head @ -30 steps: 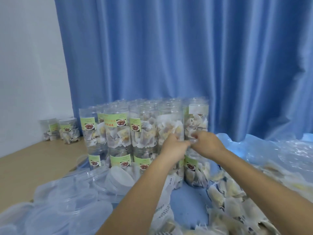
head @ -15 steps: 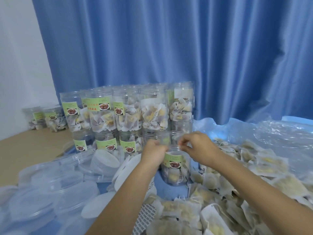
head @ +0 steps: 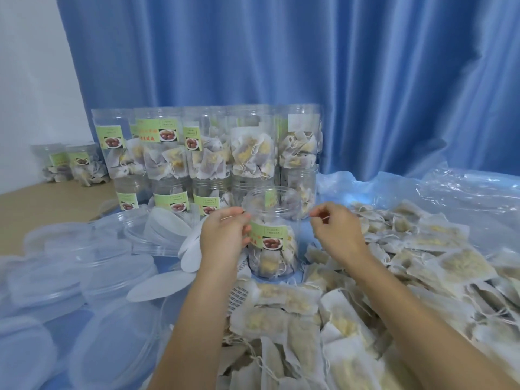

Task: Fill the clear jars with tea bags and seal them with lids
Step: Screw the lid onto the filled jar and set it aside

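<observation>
An open clear jar (head: 271,235) with a green label stands in the middle, partly filled with tea bags and without a lid. My left hand (head: 225,235) grips its left shoulder with curled fingers. My right hand (head: 334,229) hovers just right of the jar's mouth, apart from it, thumb and fingertips pinched together. Whether they hold a thin string is too small to tell. A large heap of loose tea bags (head: 365,291) covers the table to the right and front. Clear lids (head: 118,277) lie scattered to the left.
Two tiers of filled, labelled jars (head: 208,153) stand right behind the open jar. Two more filled jars (head: 70,164) sit at the far left on the wooden table. White round liners (head: 166,223) lie among the lids. Clear plastic sheeting (head: 464,192) is at the right, with a blue curtain behind.
My hands were together at the jar's mouth. Now they have parted: the left stays on the jar's side, the right has drawn off to the right. The view has tilted down.
</observation>
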Motion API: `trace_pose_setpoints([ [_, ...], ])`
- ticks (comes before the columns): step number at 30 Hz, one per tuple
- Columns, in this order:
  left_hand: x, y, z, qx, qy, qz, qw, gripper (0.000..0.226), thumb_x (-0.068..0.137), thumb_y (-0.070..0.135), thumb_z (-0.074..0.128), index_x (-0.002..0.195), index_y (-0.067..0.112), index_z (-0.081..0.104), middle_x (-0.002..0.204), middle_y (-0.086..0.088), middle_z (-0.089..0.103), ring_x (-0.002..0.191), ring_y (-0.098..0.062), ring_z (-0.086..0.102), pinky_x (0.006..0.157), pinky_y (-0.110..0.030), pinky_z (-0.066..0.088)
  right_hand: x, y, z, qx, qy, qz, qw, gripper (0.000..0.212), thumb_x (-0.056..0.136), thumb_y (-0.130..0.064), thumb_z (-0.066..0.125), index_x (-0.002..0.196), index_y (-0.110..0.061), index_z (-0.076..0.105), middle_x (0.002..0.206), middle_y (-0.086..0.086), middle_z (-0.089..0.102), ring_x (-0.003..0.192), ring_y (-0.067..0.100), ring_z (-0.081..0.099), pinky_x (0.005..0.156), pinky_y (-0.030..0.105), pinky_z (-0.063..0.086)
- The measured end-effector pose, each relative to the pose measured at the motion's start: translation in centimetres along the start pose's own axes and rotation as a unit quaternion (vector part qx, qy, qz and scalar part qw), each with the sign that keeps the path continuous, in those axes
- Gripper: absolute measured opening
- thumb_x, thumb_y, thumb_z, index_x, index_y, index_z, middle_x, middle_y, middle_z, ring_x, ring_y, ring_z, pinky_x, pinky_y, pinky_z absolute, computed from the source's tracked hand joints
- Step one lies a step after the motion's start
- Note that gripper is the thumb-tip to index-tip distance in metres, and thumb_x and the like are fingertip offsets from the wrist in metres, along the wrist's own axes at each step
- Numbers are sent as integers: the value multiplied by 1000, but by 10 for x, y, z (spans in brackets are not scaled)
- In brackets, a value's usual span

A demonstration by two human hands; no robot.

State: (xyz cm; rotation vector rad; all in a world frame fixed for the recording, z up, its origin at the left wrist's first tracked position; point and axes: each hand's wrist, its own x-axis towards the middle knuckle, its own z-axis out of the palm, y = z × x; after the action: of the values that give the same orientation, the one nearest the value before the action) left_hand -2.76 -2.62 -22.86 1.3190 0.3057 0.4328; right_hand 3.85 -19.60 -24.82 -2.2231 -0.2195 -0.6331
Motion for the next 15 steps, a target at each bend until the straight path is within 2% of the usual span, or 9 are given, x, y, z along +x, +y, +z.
trace_pose_setpoints([
  [1, -1, 0, -1, -3, -3, 5, 1000, 12, 85, 1, 63, 89, 13, 62, 78, -4, 66, 69, -13, 62, 72, -28, 55, 1, 5, 5, -53, -62, 9, 997, 22, 89, -6, 51, 106, -8, 65, 113, 10, 62, 93, 21, 61, 73, 12, 35],
  [3, -3, 2, -1, -10, -11, 9, 1000, 12, 85, 1, 62, 87, 13, 63, 78, -3, 66, 69, -13, 63, 73, -29, 55, 1, 12, 17, -154, -159, 10, 975, 29, 90, -9, 50, 116, -11, 64, 127, 12, 52, 109, 24, 57, 91, 19, 39],
  [4, -4, 2, -2, -14, -14, 9, 1000, 13, 85, 0, 61, 86, 13, 63, 76, -3, 66, 69, -13, 62, 74, -29, 55, 1, 13, 22, -193, -184, 6, 964, 31, 89, -10, 50, 118, -12, 63, 129, 14, 49, 112, 26, 55, 97, 26, 41],
  [6, -6, 4, -4, -23, -19, 8, 1000, 14, 85, 0, 60, 83, 14, 63, 76, -3, 67, 70, -14, 63, 75, -30, 55, -3, 15, 31, -250, -207, 14, 946, 33, 89, -14, 50, 121, -11, 59, 126, 16, 49, 113, 29, 53, 95, 34, 45],
  [10, -4, 7, -14, -32, -26, 16, 999, 14, 85, 0, 60, 82, 12, 66, 72, 0, 69, 66, -12, 64, 63, -24, 57, -12, 21, 37, -312, -210, 16, 926, 33, 89, -12, 49, 121, -14, 52, 120, 13, 57, 109, 30, 56, 79, 33, 47],
  [12, -2, 10, -19, -36, -17, 24, 999, 14, 86, 1, 60, 82, 14, 65, 70, 4, 70, 65, -11, 64, 62, -24, 56, -14, 19, 33, -298, -178, 1, 938, 35, 88, -10, 48, 121, -19, 55, 119, 10, 60, 108, 29, 57, 80, 33, 47],
  [15, 0, 15, -26, -39, -10, 40, 998, 15, 87, 2, 58, 83, 14, 65, 69, 5, 71, 68, -11, 65, 68, -27, 54, -9, 4, 14, -214, -116, -2, 970, 31, 88, -18, 53, 117, -24, 62, 114, 3, 63, 103, 23, 59, 82, 30, 47],
])
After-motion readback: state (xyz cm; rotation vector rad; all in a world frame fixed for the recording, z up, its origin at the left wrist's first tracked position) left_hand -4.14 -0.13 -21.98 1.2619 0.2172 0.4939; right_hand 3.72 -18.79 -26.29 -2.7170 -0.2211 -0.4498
